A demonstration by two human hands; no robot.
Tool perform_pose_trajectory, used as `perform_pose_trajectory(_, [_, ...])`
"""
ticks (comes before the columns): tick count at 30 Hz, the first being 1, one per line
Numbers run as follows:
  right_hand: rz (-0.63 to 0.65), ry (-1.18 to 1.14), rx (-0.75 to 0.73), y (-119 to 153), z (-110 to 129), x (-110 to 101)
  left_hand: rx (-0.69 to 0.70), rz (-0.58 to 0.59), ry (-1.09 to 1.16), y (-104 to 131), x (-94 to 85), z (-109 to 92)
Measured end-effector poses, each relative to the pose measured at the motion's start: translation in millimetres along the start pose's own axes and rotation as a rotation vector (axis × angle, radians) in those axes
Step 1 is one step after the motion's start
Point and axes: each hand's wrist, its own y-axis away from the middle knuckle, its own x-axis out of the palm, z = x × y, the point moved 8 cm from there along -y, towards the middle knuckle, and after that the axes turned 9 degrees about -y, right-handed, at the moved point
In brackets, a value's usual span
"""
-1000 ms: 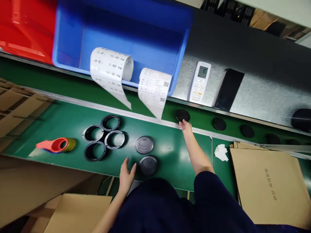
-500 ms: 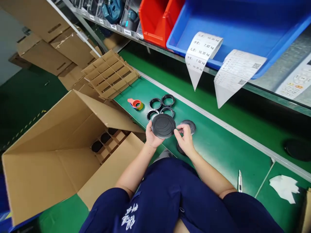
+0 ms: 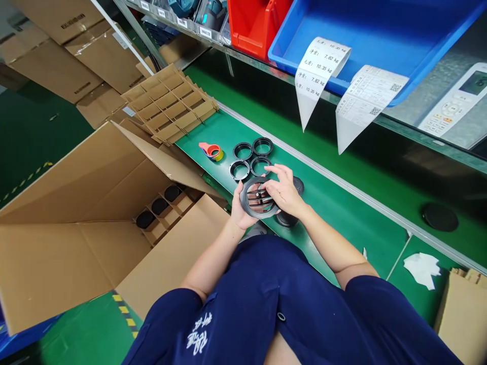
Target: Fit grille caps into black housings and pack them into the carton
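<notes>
My left hand (image 3: 242,212) grips a round black air vent (image 3: 246,207) by its left edge, above the front edge of the green table. The vent's slats stand turned open, with gaps between them. My right hand (image 3: 283,191) has its thumb and a finger at the slats, while its other fingers stretch out above. Just beyond the vent, several black rings (image 3: 239,170) lie grouped on the table. Two more black round pieces, a lower one (image 3: 286,219) and an upper one (image 3: 299,185), are partly hidden behind my right hand.
Rolls of coloured tape (image 3: 213,152) lie near cardboard dividers (image 3: 171,104). To the left, an open carton (image 3: 49,253) holds black round parts in compartments. A blue bin (image 3: 281,56) with hanging labels stands on the shelf. White paper (image 3: 422,268) and a black disc (image 3: 440,217) are at right.
The vent's face was closed flat before; now its slats are turned open. My right hand has moved from the vent's right edge onto the slats. The view has shifted slightly.
</notes>
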Motion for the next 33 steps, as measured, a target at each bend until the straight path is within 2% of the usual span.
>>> perform_pose_trajectory(6, [-0.013,-0.123,0.075,7,6,-6,-0.034,0.007,-0.019,3,-0.1,1])
perform_pose_trajectory(12, [-0.009,-0.153,0.129,17,-3,-7,-0.091,-0.100,-0.028,-5,-19.9,5])
perform_pose_trajectory(19, [0.028,-0.122,0.173,35,-27,19,-0.144,-0.111,0.024,-21,-37.0,5])
perform_pose_trajectory(24, [0.048,-0.102,0.217,35,-47,33,-0.194,-0.125,0.057,-32,-51.4,2])
perform_pose_trajectory(26, [0.107,-0.029,0.187,31,-53,41,-0.208,-0.172,0.072,-37,-63.5,2])
perform_pose_trajectory(29, [0.288,0.066,0.110,29,-61,61,-0.270,-0.301,0.033,-44,-89.2,10])
perform_pose_trajectory(33, [0.453,0.025,0.215,25,-91,89,-0.312,-0.355,-0.008,-61,-108.5,21])
